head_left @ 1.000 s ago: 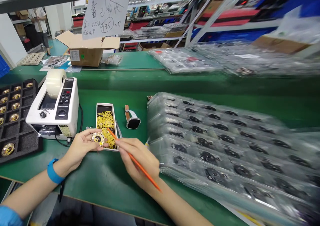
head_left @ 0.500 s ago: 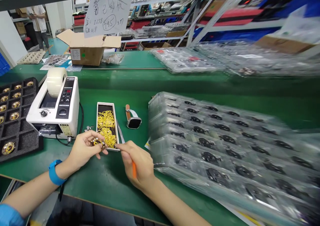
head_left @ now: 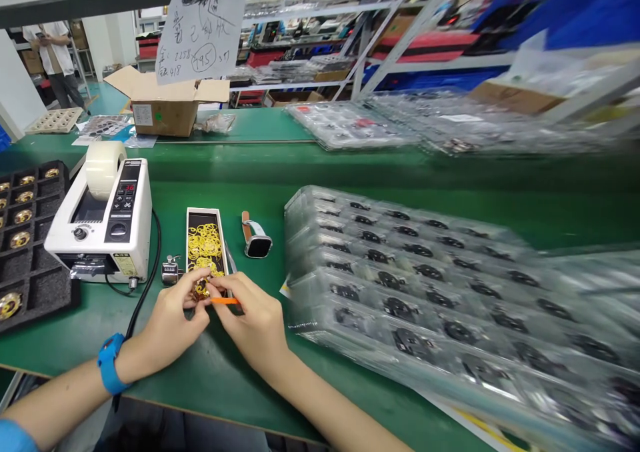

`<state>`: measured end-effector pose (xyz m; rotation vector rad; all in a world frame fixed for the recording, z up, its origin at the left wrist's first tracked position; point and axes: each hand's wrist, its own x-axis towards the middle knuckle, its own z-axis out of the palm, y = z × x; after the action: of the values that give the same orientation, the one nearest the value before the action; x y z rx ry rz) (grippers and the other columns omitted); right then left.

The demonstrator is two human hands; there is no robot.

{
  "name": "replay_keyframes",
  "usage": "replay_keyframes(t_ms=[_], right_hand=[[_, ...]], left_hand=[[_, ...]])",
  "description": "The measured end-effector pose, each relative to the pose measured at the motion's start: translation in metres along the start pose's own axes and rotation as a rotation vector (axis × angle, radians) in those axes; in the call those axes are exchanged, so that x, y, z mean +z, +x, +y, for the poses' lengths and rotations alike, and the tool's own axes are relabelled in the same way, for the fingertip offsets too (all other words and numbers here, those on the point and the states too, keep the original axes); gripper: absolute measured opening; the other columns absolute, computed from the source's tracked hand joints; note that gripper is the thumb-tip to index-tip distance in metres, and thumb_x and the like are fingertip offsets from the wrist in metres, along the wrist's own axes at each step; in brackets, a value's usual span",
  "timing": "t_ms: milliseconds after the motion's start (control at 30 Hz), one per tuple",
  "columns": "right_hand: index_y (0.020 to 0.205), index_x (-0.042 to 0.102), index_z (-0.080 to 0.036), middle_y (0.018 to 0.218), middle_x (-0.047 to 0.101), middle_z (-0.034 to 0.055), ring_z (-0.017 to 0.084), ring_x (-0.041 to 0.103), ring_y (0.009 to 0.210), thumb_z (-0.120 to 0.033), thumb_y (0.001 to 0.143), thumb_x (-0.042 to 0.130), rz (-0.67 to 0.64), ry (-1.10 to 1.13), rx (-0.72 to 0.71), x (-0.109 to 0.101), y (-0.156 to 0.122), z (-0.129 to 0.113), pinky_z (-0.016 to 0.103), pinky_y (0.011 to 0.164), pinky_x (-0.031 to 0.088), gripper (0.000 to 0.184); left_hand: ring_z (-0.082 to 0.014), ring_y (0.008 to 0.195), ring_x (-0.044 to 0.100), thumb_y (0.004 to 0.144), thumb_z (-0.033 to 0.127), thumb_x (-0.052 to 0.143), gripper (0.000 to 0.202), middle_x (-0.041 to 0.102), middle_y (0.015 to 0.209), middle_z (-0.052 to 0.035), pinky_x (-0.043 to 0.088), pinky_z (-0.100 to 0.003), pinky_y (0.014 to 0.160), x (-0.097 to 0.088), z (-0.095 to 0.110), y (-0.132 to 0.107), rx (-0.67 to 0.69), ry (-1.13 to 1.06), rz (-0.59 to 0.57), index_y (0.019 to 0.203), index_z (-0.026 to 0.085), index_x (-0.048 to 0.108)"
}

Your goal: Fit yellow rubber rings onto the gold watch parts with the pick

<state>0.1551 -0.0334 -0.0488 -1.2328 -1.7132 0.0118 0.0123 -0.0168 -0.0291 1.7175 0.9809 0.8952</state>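
My left hand (head_left: 173, 322) is closed around a small round gold watch part (head_left: 201, 288), pinched between thumb and fingers. My right hand (head_left: 255, 315) meets it from the right, its fingertips at the part's edge. A slim orange-handled tool (head_left: 225, 300) lies in the right hand's grip; its tip cannot be made out. Just beyond both hands is a white-rimmed box (head_left: 187, 239) of loose yellow rings (head_left: 204, 242), its near end partly hidden by the fingers. A silver tally counter (head_left: 171, 272) stands left of the box, and a smartwatch (head_left: 259, 246) lies to its right.
On the left are a white tape dispenser (head_left: 135, 205) with a cable and a black foam tray (head_left: 53, 289) of round gold parts. Stacked clear plastic trays (head_left: 305, 292) with black parts fill the right. A cardboard box (head_left: 167, 117) sits on the back ledge; a person (head_left: 55, 59) stands far off.
My right hand has moved left from the box's near corner to the gold watch part. The orange tool has swung from near upright to level. The whole view has shifted slightly.
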Motion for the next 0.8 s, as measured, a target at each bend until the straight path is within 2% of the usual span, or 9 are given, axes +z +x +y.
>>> replay_keyframes(t_ms=[167,300,367,467,567,667,800], right_hand=[[0.077,0.057,-0.018,0.069,0.060,0.0003,0.011,0.057,0.058,-0.010,0.081,0.054,-0.054,0.140,0.131,0.000,0.002,0.000,0.019,0.048,0.042,0.010],[0.067,0.052,-0.019,0.061,0.054,-0.0029,0.009,0.049,0.051,-0.011,0.079,0.054,-0.122,0.321,0.117,-0.008,0.009,-0.002,0.019,0.046,0.040,0.015],[0.067,0.053,-0.019,0.060,0.053,-0.0035,0.008,0.046,0.048,-0.011,0.080,0.055,-0.105,0.356,0.124,-0.011,0.011,-0.002,0.019,0.045,0.038,0.015],[0.078,0.059,-0.019,0.064,0.057,-0.0015,0.009,0.052,0.053,-0.012,0.084,0.056,-0.035,0.269,0.074,-0.011,0.010,0.000,0.020,0.049,0.042,0.009],[0.085,0.061,-0.018,0.068,0.061,0.0015,0.012,0.058,0.059,-0.012,0.087,0.054,-0.022,0.133,-0.008,-0.005,0.006,0.002,0.022,0.054,0.046,0.009],[0.084,0.060,-0.017,0.068,0.062,0.0027,0.013,0.058,0.060,-0.012,0.088,0.052,-0.034,0.042,-0.015,-0.001,0.003,0.002,0.023,0.055,0.047,0.011],[0.079,0.058,-0.017,0.066,0.059,0.0015,0.012,0.056,0.058,-0.011,0.086,0.051,-0.053,0.044,0.015,0.001,0.002,0.003,0.022,0.054,0.045,0.012]], left_hand=[[-0.0169,0.085,0.069,0.076,0.008,0.044,0.047,0.070,0.104,-0.0082,0.057,-0.026,0.078,-0.002,0.000,0.000,0.040,0.091,-0.061,0.121,0.014,0.054],[-0.0177,0.088,0.070,0.076,0.010,0.045,0.047,0.069,0.108,-0.0101,0.057,-0.027,0.081,-0.003,-0.004,0.004,-0.026,0.022,-0.045,0.123,0.013,0.052],[-0.0183,0.090,0.070,0.075,0.010,0.046,0.049,0.068,0.111,-0.0112,0.056,-0.029,0.086,-0.004,-0.006,0.006,-0.071,-0.048,-0.027,0.123,0.011,0.050],[-0.0192,0.096,0.069,0.074,0.010,0.046,0.050,0.066,0.116,-0.0119,0.053,-0.031,0.093,-0.003,-0.006,0.005,-0.100,-0.134,-0.037,0.124,0.011,0.049],[-0.0203,0.099,0.068,0.075,0.011,0.047,0.051,0.067,0.114,-0.0115,0.053,-0.031,0.093,-0.002,-0.001,0.003,-0.089,-0.141,-0.066,0.126,0.012,0.048],[-0.0217,0.099,0.068,0.077,0.013,0.048,0.050,0.068,0.112,-0.0122,0.055,-0.032,0.089,-0.001,0.002,0.001,-0.076,-0.107,-0.073,0.127,0.011,0.048],[-0.0211,0.103,0.066,0.081,0.013,0.045,0.047,0.064,0.120,-0.0125,0.055,-0.032,0.090,-0.002,0.002,-0.001,-0.031,-0.081,-0.092,0.127,0.014,0.049]])
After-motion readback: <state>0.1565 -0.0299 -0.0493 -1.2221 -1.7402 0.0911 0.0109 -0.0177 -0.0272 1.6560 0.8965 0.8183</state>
